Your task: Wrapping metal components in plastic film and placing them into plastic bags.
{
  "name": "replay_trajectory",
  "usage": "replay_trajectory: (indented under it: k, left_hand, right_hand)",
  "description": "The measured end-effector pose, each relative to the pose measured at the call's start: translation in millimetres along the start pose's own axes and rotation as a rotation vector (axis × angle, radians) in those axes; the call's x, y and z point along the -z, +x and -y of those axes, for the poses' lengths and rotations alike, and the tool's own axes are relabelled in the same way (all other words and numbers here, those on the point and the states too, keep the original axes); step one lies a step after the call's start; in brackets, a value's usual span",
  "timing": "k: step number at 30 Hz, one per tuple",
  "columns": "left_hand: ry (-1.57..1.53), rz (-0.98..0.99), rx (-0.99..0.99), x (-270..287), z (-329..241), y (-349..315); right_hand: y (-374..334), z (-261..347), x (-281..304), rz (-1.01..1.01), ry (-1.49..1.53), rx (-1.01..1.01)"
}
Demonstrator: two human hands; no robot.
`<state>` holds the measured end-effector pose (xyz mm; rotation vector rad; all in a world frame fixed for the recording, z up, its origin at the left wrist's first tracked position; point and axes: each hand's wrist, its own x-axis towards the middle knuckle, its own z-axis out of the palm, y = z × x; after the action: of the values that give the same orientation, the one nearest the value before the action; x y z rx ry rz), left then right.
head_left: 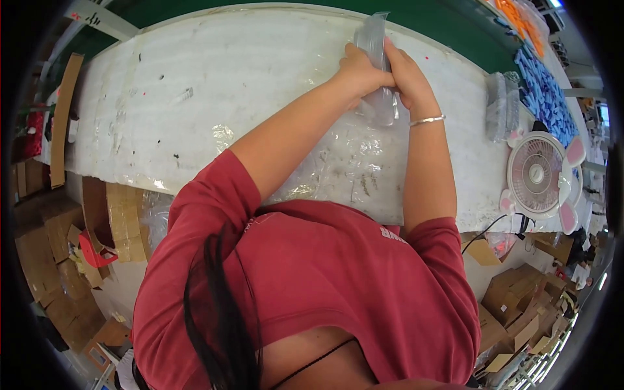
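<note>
Both my arms reach out over a white-covered table (260, 71) toward its far side. A stack of clear plastic bags or sleeves (376, 39) stands between my hands, its long side running away from me. My left hand (361, 73) grips it from the left, thumb laid across its near part. From the right, my right hand (411, 77) presses against the same stack, fingers stretched along its edge. What exactly the clear plastic pieces are, I cannot make out.
At the right end stands a white fan (536, 172) with pink rabbit ears, its cord hanging off the near edge. Behind it lie clear plastic packs (499, 107), a heap of blue pieces (543, 91) and orange pieces (520, 23). Cardboard boxes (520, 299) crowd the floor.
</note>
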<state>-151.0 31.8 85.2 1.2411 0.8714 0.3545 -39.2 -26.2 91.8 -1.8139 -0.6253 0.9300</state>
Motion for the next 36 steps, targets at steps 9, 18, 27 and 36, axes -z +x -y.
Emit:
replay_trajectory:
  k: [9, 18, 27, 36]
  left_hand:
    - [-0.035, 0.021, 0.142, -37, -13, 10]
    - [0.748, -0.27, -0.399, -56, -2, -19]
    - [-0.208, 0.768, -0.884, 15, -47, -149]
    - [-0.384, 0.729, -0.906, 57, -26, -131]
  right_hand:
    - [3, 8, 32, -0.022, -0.128, 0.044]
    - [-4, -24, 69, -0.228, -0.203, 0.177]
    - [-4, -38, 37, -0.403, -0.225, 0.255]
    - [6, -49, 12, -0.418, -0.1, 0.284]
